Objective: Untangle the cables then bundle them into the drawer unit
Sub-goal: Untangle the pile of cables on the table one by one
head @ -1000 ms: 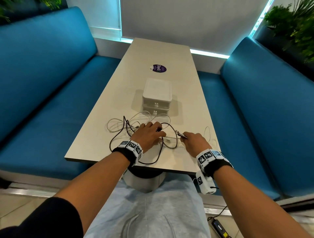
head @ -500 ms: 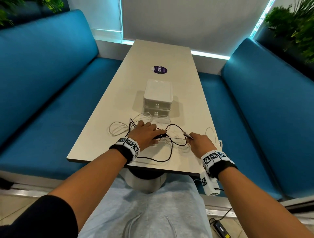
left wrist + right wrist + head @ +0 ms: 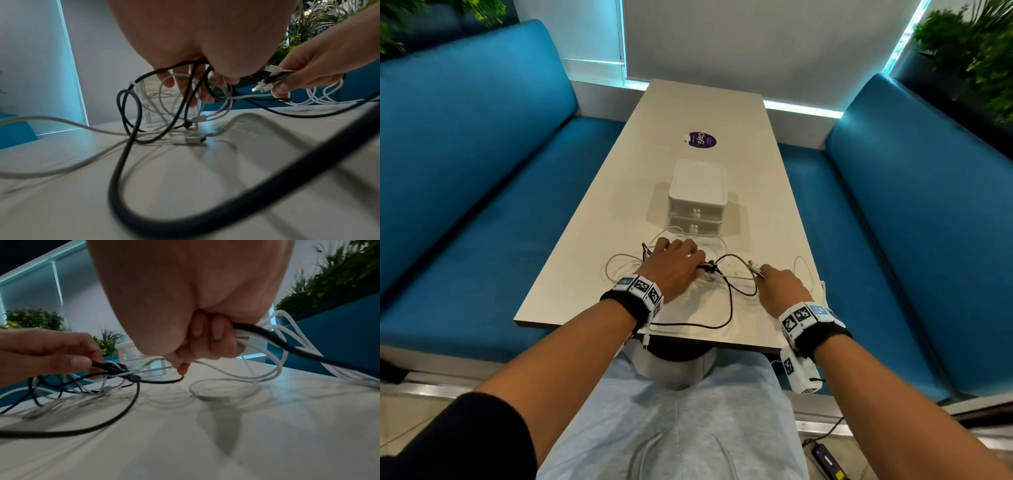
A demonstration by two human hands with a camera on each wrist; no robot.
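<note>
**Two hands pull a cable knot apart in front of the shut drawers**

Nearest the person, a slack loop of thin black round cable [image 3: 709, 325] lies along the table edge, below both wrists; left loose, I judge, so it can feed toward the knot as this is worked open. A white plug end hangs off the edge under the left wrist.

The right hand [image 3: 782, 286] is closed round a gathered bunch of cable ends, white plugs and one dark one [image 3: 267, 81], its fingers curled tight over white cords and a black one in the right wrist view. Holding all the ends together probably keeps the freed lengths from re-crossing. Loops of thin white cable [image 3: 267, 369] trail from its outer side onto the table.

Between the hands the black and white cords cross in a tight dark knot [image 3: 117, 369]. The left hand [image 3: 676, 265] pinches this knot between thumb and fingertip while its other fingers spread down over the tangle, pinning it to the pale beige rectangular tabletop [image 3: 592, 260] so the right hand has something to pull against. More white loops lie to the left hand's outer side.

Just beyond the left fingertips stands the small white plastic two-drawer unit [image 3: 697, 198], both drawers shut; the cables are all outside it, so bundling is not yet begun.

Further off, a round purple sticker [image 3: 702, 139] sits on the table, and blue upholstered benches [image 3: 482, 171] flank both arms.
</note>
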